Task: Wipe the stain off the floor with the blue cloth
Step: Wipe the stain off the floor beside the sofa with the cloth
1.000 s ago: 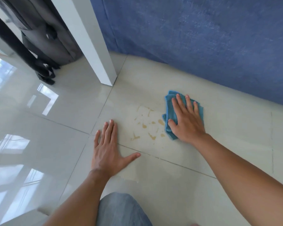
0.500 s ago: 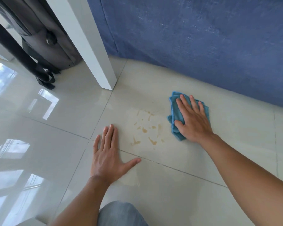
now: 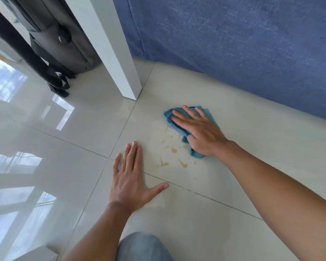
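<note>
Blue cloth [image 3: 169,115] — flat under right hand [image 3: 201,132]

Two hands — left hand [image 3: 129,182] and right hand [image 3: 199,131] — on the floor [image 3: 233,147]; one blue cloth [image 3: 196,154]; one scattered stain [image 3: 174,150]; one white post [image 3: 111,46]; one dark bag [image 3: 56,34]; one knee [image 3: 142,247].

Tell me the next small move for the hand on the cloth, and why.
Probably drag the right hand, pressed flat on the blue cloth, toward the body and a little left, across the brown stain. The cloth sits at the stain's far right edge, and most of the splotches lie uncovered between it and the left hand, which is braced flat on the floor.
</note>
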`<state>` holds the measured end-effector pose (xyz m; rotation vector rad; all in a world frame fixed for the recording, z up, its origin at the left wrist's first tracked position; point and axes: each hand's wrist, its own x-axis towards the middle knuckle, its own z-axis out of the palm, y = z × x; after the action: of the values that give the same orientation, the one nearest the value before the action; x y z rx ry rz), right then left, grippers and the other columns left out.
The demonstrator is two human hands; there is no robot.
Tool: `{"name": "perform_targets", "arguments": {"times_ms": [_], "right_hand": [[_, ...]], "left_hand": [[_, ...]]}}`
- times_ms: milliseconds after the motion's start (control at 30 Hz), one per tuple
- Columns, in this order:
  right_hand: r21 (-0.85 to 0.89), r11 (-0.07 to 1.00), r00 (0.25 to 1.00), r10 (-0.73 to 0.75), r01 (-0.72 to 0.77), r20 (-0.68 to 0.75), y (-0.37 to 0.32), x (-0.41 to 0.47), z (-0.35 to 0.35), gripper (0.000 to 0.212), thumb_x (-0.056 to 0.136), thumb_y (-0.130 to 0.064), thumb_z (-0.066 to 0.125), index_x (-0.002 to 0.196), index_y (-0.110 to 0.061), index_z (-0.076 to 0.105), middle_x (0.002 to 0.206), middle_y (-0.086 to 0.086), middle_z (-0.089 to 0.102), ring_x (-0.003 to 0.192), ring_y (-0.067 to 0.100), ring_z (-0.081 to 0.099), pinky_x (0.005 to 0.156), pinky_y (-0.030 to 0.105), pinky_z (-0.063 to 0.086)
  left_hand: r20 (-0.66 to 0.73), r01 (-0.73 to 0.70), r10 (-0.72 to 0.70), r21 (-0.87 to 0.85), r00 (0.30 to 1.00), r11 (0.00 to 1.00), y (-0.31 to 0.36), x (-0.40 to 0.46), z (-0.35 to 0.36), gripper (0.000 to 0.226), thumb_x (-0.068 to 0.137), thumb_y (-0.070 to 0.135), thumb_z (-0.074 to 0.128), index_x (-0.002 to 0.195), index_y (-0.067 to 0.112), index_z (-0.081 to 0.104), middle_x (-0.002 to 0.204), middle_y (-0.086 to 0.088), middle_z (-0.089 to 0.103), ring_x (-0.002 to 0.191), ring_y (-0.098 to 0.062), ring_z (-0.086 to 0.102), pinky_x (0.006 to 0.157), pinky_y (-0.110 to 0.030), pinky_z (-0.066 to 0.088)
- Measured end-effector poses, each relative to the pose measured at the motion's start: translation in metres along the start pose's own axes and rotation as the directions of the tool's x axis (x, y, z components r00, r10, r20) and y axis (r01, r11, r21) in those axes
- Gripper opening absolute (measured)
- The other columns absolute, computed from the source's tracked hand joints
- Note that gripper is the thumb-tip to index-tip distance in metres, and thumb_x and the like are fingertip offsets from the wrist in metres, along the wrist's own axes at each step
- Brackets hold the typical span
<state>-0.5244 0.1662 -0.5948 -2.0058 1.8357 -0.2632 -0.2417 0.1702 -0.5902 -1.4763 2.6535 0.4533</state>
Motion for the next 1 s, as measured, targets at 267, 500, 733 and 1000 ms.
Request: {"name": "perform_targets", "arguments": {"times_ms": [267,500,733,1000], "right_hand": [[0.054,0.997,0.992,0.051,-0.045,-0.115,0.027,-0.032,0.004,0.08,0.078,-0.002,0.032,0.155,-0.02,0.04,0.166,-0.012,0.029,0.158,0.013,0.011,0.129,0.044,0.006],[0.073,0.99,0.987,0.125,-0.118,-0.099,0.03,-0.018,-0.005,0.081,0.078,-0.007,0.03,0.156,-0.027,0.038,0.166,-0.017,0.024,0.158,0.008,0.005,0.128,0.035,-0.004],[0.084,0.996,1.0,-0.007,0.008,-0.011,0.0,0.013,-0.003,0.082,0.076,-0.01,0.034,0.156,-0.027,0.039,0.166,-0.013,0.027,0.158,0.015,0.007,0.128,0.042,-0.002],[0.056,0.998,0.997,-0.046,0.043,0.054,-0.014,-0.016,0.005,0.082,0.077,-0.021,0.031,0.159,-0.03,0.03,0.169,-0.017,0.017,0.158,0.009,-0.001,0.128,0.04,-0.004]], "left_hand": [[-0.003,-0.004,0.004,0.008,1.0,1.0,0.0,-0.001,0.001,0.133,0.067,0.1,0.034,0.16,0.01,0.004,0.169,-0.006,-0.002,0.155,-0.019,-0.011,0.126,-0.047,0.0],[0.012,-0.007,0.007,0.004,1.0,1.0,0.0,-0.001,0.001,0.133,0.067,0.1,0.034,0.16,0.009,0.003,0.169,-0.007,-0.002,0.155,-0.02,-0.012,0.126,-0.047,-0.001],[0.015,-0.01,0.01,-0.004,1.0,1.0,-0.001,0.0,-0.001,0.132,0.068,0.099,0.034,0.16,0.01,0.002,0.169,-0.006,-0.006,0.155,-0.02,-0.014,0.125,-0.046,-0.002],[-0.012,-0.017,0.017,-0.004,1.0,1.0,-0.003,-0.002,0.001,0.131,0.068,0.098,0.037,0.16,0.008,0.012,0.169,-0.008,0.002,0.156,-0.021,-0.007,0.126,-0.048,0.003]]}}
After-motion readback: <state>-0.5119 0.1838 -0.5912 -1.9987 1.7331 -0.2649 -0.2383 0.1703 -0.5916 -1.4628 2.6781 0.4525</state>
